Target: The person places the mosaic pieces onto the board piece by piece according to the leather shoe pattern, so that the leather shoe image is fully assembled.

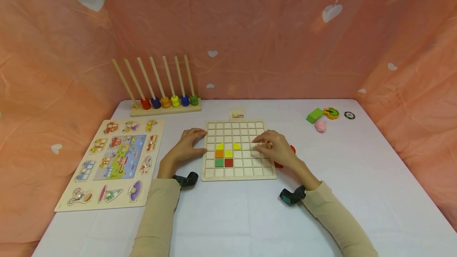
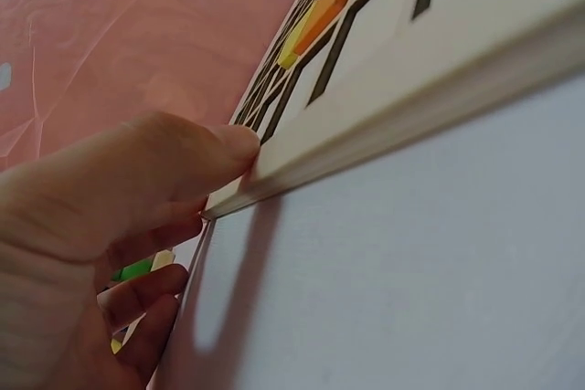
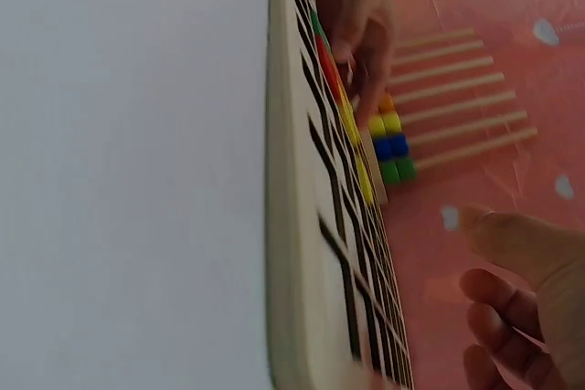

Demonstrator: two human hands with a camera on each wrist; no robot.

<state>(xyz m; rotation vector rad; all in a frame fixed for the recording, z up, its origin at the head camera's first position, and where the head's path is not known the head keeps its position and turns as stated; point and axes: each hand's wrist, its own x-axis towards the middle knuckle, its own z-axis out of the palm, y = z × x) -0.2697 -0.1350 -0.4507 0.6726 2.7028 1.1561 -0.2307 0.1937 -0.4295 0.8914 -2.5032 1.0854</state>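
Observation:
A wooden grid board (image 1: 239, 178) lies on the table's middle. On its left half sit a green square (image 1: 219, 163), a red square (image 1: 229, 163), an orange square (image 1: 219, 154), a yellow square (image 1: 228, 154) and two yellow rounded pieces (image 1: 237, 146). My left hand (image 1: 185, 146) touches the board's left edge with thumb and fingers spread apart. Over the right side of the board hovers my right hand (image 1: 275, 148), thumb apart from the fingers; no piece shows between them. Red pieces (image 1: 278, 165) beside the board are partly hidden by the right hand.
Behind the board lies a small pattern card (image 1: 237, 114). A peg stacker (image 1: 166, 110) stands at back left, with a picture puzzle board (image 1: 153, 185) in front of it. At back right are a green block (image 1: 315, 115), a pink toy (image 1: 320, 126) and a round black-and-white disc (image 1: 349, 115).

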